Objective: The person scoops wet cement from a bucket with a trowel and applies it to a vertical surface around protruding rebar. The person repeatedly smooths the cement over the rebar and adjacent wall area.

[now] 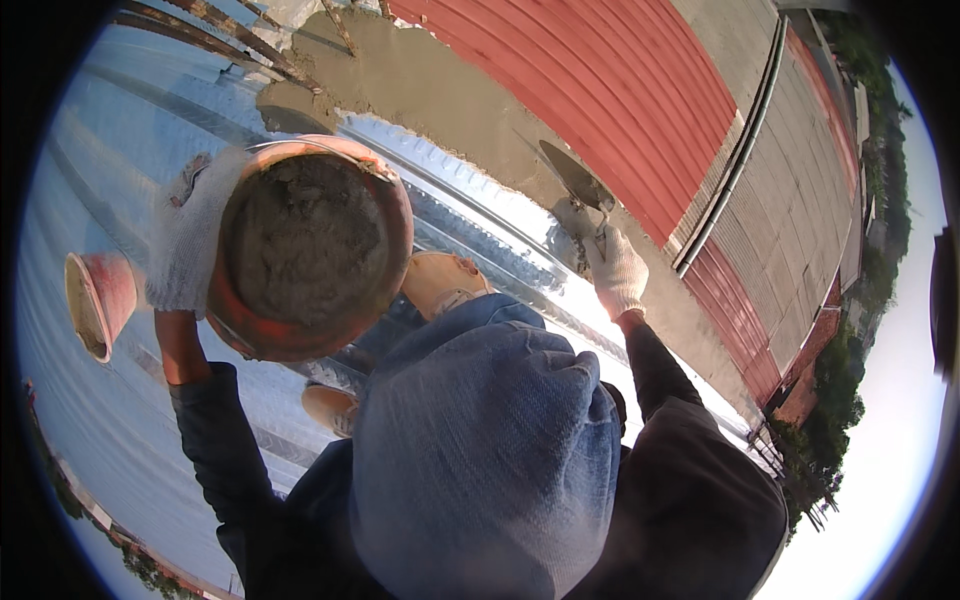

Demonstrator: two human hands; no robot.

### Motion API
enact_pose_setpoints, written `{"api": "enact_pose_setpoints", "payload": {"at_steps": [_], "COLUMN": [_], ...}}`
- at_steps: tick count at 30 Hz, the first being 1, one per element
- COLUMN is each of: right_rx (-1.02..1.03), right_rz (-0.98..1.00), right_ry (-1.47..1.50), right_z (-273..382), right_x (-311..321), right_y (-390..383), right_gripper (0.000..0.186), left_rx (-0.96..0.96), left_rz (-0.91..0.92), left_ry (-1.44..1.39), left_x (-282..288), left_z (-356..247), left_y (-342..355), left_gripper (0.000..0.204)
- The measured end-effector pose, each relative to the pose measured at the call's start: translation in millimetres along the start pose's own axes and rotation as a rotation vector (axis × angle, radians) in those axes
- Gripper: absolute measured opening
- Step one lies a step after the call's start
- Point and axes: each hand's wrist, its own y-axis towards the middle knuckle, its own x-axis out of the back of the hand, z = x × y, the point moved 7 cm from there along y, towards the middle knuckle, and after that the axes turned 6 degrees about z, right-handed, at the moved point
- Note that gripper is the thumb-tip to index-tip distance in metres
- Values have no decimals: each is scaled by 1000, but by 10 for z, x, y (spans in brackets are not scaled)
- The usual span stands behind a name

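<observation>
My left hand (190, 230), in a pale knit glove, grips the left rim of an orange bucket (226, 310) holding grey wet mortar (305, 225). My right hand (618, 270), also gloved, holds the handle of a metal trowel (575, 172), whose blade lies over the band of wet mortar (430, 100) along a red ribbed roof sheet (600, 60). Below my right hand the light is glaring. My shoes (440, 285) stand on bluish metal sheeting, partly hidden behind the bucket and my jeans.
A second, tipped pink bucket (105, 305) lies on the bluish sheeting (120, 180) at left. Rusty rebar (250, 45) sticks up at the top left. Grey corrugated roofing (775, 240) and a long pipe (732, 150) are at right, with trees and sky beyond the roof's edge.
</observation>
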Motion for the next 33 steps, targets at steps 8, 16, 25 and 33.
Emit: {"api": "enact_pose_setpoints", "payload": {"at_steps": [8, 16, 25, 33], "right_rx": [19, 23, 17, 1], "right_rz": [9, -5, 29, 33], "right_ry": [60, 41, 58, -6], "right_z": [64, -28, 23, -19], "right_x": [-35, -6, -58, -39], "right_y": [79, 10, -3, -37], "right_gripper": [37, 32, 36, 39], "left_rx": [-23, -85, -78, -9], "left_rz": [35, -9, -45, 4], "left_ry": [-53, -62, -62, -32], "left_x": [242, 22, 94, 37], "left_z": [241, 26, 136, 70], "left_y": [129, 19, 31, 70], "left_gripper": [33, 39, 42, 40]}}
